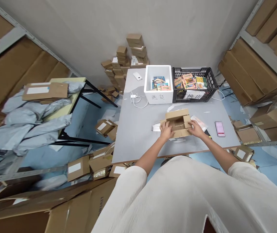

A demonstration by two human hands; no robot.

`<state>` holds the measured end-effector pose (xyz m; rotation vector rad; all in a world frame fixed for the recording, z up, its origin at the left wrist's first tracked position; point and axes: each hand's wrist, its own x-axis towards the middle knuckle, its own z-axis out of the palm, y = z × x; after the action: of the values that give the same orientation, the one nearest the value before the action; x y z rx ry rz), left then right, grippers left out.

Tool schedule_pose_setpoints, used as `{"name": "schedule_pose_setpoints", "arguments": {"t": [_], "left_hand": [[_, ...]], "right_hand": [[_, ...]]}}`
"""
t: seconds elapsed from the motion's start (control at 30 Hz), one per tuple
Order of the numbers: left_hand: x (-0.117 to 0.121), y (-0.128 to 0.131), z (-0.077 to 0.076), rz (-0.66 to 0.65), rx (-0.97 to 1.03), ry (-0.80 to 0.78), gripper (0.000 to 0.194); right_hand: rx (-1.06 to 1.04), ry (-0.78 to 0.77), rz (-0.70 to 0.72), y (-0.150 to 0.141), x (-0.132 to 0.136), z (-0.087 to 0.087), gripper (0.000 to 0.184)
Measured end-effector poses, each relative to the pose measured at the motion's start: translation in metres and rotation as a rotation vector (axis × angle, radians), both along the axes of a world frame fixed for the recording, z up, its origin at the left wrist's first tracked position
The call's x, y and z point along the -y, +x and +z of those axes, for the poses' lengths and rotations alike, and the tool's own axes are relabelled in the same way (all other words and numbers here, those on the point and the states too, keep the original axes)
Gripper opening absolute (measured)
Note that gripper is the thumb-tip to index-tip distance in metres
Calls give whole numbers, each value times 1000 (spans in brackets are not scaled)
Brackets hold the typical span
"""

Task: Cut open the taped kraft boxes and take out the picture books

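A small cardboard box (177,114) with its flaps raised lies on the grey table, between my two hands. My left hand (167,130) grips its left side, fingers bent over the flap. On the right side, my right hand (196,128) has its fingers closed on the box edge. The inside of the box shows bare cardboard where I can see it. Some flat printed item (200,123) lies partly behind my right hand, with a dark object by the wrist. A white piece (156,127) lies left of the box.
On the grey table (135,136), a white foam box (159,97) and a black crate (194,97) hold booklets. A white device (137,76), a cable, and a pink phone-like item (219,128) lie around. Cardboard boxes (79,167) crowd the floor; grey parcels (29,113) cover the left table.
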<state>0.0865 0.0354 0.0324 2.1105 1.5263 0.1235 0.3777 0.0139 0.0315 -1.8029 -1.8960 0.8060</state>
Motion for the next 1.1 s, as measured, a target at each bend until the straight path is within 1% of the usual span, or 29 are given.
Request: {"name": "schedule_pose_setpoints", "arguments": {"t": [0.07, 0.17, 0.2, 0.27, 0.33, 0.43, 0.5, 0.6, 0.73, 0.8, 0.87, 0.97, 1.03, 1.1], "left_hand": [[0, -12, -4, -30, 0, -21, 26], [0, -24, -7, -107, 73, -23, 13], [0, -26, -6, -115, 99, -15, 14], [-2, -28, -2, -101, 139, 17, 23], [-7, -30, 5, -84, 156, 62, 31], [-18, -41, 18, -70, 145, 129, 34], [-25, -56, 25, -60, 125, 173, 34], [-33, -87, 28, -9, 68, 194, 35], [-39, -130, 21, 79, -11, 182, 37], [-41, -147, 16, 110, -37, 163, 38], [-43, -159, 11, 125, -56, 140, 39], [-44, -167, 8, 121, -79, 114, 38], [-43, -164, 8, 131, -93, 119, 41], [-42, -155, 10, 145, -90, 137, 50]], "right_hand": [[20, -22, -9, -1, 2, -6, 59], [38, -21, -58, -4, 6, -11, 60], [36, -3, -77, -5, 7, -11, 60], [23, 51, -104, -6, 7, -8, 58], [7, 106, -115, -7, 4, -2, 55], [-14, 150, -110, -18, -8, 5, 52], [-26, 166, -97, -34, -20, 5, 52], [-35, 183, -55, -71, -42, -3, 52], [-34, 107, 26, -124, -70, -21, 53], [-43, 47, 81, -142, -80, -29, 54], [-70, -18, 137, -152, -86, -36, 56], [-127, -85, 160, -153, -86, -42, 58], [-151, -95, 119, -145, -80, -45, 58], [-151, -95, 56, -128, -72, -47, 55]]}}
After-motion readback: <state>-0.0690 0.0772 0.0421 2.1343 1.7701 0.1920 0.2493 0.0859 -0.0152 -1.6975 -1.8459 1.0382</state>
